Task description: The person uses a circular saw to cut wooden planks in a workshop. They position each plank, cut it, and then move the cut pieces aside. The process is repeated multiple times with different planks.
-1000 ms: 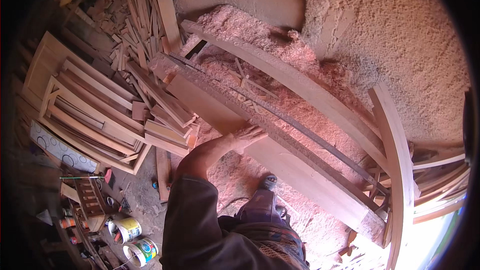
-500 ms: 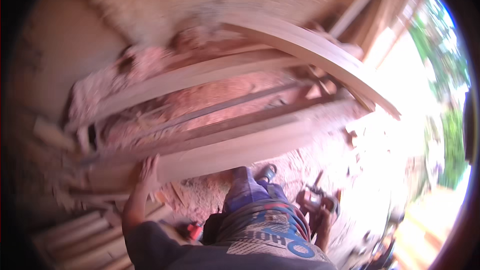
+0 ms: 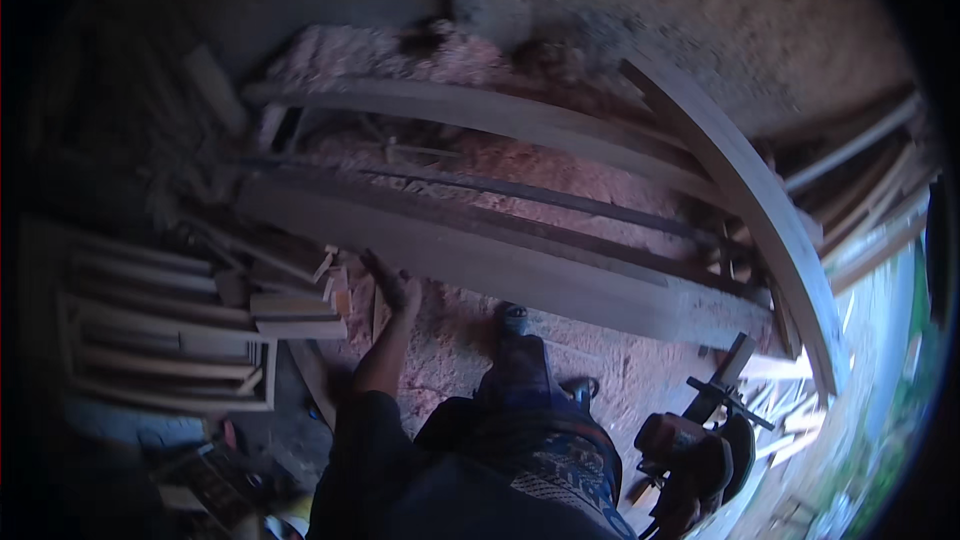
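A long, thick wooden beam point(image 3: 500, 260) lies crosswise in front of me, its broad pale side facing up toward me. My left hand point(image 3: 395, 288) is open beside its near edge, thumb and fingers apart; whether the fingertips touch the wood I cannot tell. At lower right my right hand point(image 3: 682, 512), dark and partly hidden, grips a hand-held power tool point(image 3: 672, 437). The tool has a reddish body, a dark round part and a crossbar at its front; its exact kind is unclear. It hangs apart from the beam.
A curved plank point(image 3: 745, 180) crosses the beam's right end. Behind lies another curved beam point(image 3: 500, 112), with reddish shavings point(image 3: 520, 162) between. A slatted wooden frame point(image 3: 170, 340) and small blocks point(image 3: 295, 315) are at left. More boards point(image 3: 870, 210) lean at right.
The view has swung round and darkened, so the beams now slope down to the right. My left hand has come from the beam's face to its near edge. The tool stays in my right hand.
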The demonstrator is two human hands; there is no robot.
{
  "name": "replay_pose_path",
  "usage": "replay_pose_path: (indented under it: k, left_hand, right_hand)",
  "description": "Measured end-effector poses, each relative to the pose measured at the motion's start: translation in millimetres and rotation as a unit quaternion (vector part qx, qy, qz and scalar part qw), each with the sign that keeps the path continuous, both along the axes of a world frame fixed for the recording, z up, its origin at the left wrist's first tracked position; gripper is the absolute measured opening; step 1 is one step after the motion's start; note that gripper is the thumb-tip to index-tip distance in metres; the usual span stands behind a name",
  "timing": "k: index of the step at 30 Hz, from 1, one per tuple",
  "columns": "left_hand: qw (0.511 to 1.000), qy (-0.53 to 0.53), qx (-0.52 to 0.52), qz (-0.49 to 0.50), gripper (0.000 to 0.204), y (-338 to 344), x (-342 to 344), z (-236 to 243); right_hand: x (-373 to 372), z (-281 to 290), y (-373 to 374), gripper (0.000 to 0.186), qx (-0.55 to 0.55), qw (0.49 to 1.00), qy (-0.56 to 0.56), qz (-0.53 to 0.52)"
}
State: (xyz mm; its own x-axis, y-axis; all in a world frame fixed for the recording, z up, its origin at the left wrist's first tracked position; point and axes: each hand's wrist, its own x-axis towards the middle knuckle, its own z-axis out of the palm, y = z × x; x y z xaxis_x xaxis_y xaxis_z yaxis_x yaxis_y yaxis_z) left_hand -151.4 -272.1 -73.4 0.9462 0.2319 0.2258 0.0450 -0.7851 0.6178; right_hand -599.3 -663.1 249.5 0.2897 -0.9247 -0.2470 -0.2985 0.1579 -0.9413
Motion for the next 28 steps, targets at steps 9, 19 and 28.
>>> replay_pose_path:
  k: [9, 19, 28]
  left_hand:
    - [0.868, 0.145, -0.452, 0.146, 0.09, -198.3, -83.6, 4.2]
    - [0.828, 0.085, -0.479, 0.278, 0.071, -251.4, -83.0, -4.2]
    - [0.897, 0.16, -0.258, 0.32, 0.097, -213.0, -97.2, 10.0]
  right_hand:
    - [60.5, 8.6, -93.0, 0.05, -0.054, 0.946, 0.021, 0.318]
    - [96.8, 24.1, -149.1, 0.05, 0.0, 0.878, 0.054, 0.476]
    - [105.2, 37.3, -159.8, 0.025, -0.121, 0.779, 0.12, 0.603]
